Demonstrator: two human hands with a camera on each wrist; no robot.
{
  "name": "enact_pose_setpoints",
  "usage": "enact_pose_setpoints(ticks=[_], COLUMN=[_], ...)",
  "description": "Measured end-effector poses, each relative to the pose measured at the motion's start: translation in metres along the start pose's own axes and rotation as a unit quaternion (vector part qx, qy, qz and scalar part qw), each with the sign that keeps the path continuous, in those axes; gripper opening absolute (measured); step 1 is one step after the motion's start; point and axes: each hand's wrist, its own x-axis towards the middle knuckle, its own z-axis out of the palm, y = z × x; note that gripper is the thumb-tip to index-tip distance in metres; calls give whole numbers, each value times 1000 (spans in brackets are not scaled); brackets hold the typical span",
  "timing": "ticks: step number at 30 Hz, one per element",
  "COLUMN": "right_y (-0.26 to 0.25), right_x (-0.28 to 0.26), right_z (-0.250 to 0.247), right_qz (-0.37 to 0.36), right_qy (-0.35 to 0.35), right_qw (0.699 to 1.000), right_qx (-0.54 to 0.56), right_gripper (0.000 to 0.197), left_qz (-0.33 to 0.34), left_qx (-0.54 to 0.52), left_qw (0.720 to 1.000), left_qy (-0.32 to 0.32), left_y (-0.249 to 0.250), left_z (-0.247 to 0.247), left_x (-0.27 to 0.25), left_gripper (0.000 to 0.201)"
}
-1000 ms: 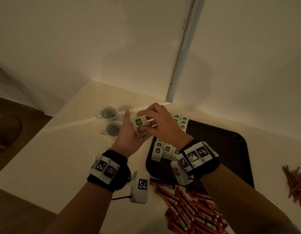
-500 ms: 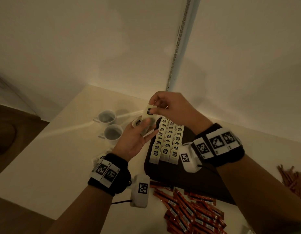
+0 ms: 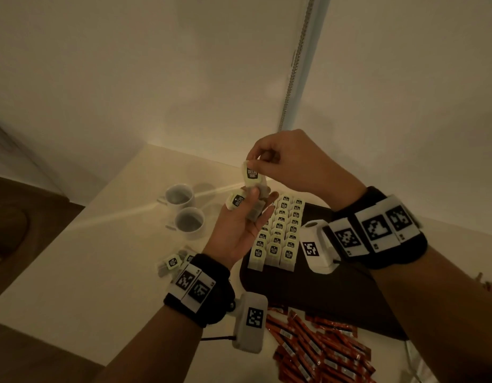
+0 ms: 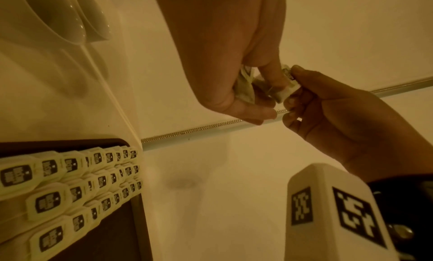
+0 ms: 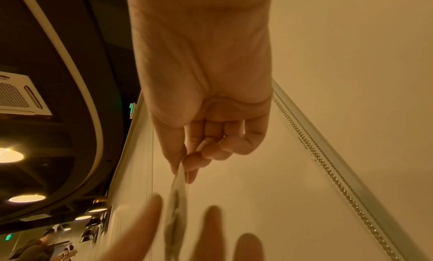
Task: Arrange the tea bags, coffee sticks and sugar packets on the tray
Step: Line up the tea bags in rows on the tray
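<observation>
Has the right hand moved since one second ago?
Yes. The right hand rose off the tea bag rows toward the wall strip.

The tea bag tag (image 3: pixel 252 173) pinched by the right hand (image 3: pixel 289 164) reads "McCoy teas"; other print is too small to read.

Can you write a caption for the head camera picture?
Right hand lifts one tea bag from the left hand above the tray.
</observation>
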Motion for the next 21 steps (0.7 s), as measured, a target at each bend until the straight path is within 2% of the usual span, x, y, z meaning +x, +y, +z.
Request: enact_pose_setpoints(ticks=[4,12,19,21], right_y=[-5,-1,11,22], right_x=[0,-10,-24,-33], right_z=[1,2,5,7], right_qz=[11,28,49,68], right_qy=[17,26,48,46], right_qw=[1000,999,995,994], right_qx=[-8,19,71,76], right_gripper=[11,8,6,8], left_qz=[-18,-8,-28,-41], left_qx=[-7,41,117,118], left_qw=[1000,999,993,991], left_qy=[-4,7,18,38], left_y=[-5,-3,-2,4], left_z=[4,-2,-10,-19], left_x=[-5,-9,-10,-9], left_gripper=[19,14,32,44])
